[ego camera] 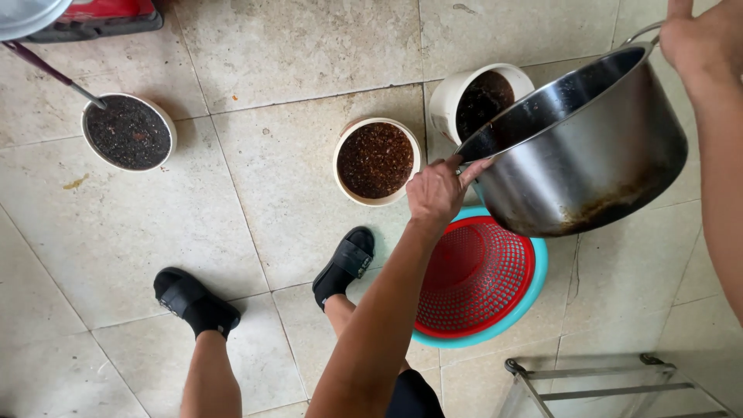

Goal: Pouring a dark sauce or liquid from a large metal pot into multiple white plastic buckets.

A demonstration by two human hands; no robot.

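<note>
Both hands grip a large stainless-steel pot (580, 147), held tilted above a red perforated plastic strainer (476, 275).

Left hand (438, 192): fingers curled shut over the pot's near rim, thumb outside. Right hand (700, 39): closed on the far rim beside a thin wire handle, partly out of view. Pot interior appears dark and empty, with brown residue along the lower outer wall. The strainer sits inside a teal plastic basin (534, 286) on the tiled floor (294, 70). Nearby stand three round cream tubs: one (378, 160) holding reddish-brown granules, one (480, 99) holding dark material, and one (128, 131), well apart, holding black grains with a long-handled ladle (50, 73).
</note>
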